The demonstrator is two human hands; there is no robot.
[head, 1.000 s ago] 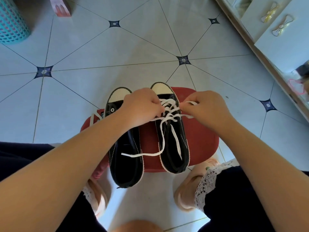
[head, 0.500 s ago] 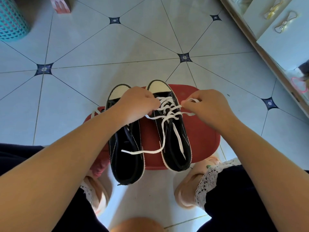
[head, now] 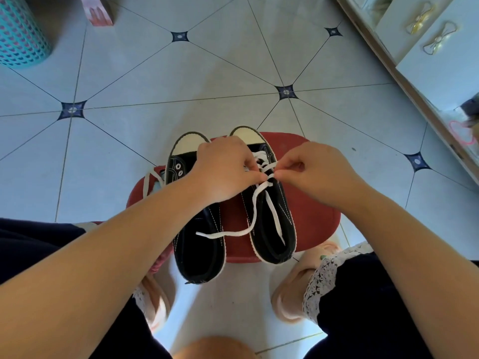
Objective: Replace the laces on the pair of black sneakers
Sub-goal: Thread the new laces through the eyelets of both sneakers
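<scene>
1. Pale tiled floor (head: 207, 73) with dark diamond insets spreads beneath a red stool (head: 311, 203) that serves as the worktop. A teal basket (head: 20, 32) sits at far left, and a white cabinet (head: 440, 60) with bow-shaped handles runs along the right.
2. Two black sneakers stand side by side on the stool, toes pointing away: the left sneaker (head: 197, 244), its heel overhanging the near edge, and the right sneaker (head: 261, 244).
3. A white lace (head: 233, 234) criss-crosses the right sneaker's front eyelets. Its two loose ends trail toward the heel, one reaching across onto the left sneaker.
4. The left hand (head: 225, 172) has curled fingers, with thumb and forefinger clamped on the lace above the right sneaker's tongue.
5. The right hand (head: 316, 172) pinches the same lace just beside it, fingers together on the strand.
6. A second lace (head: 149, 180) hangs at the stool's left edge.
7. Pink slippers (head: 293, 288) flank the stool.
</scene>
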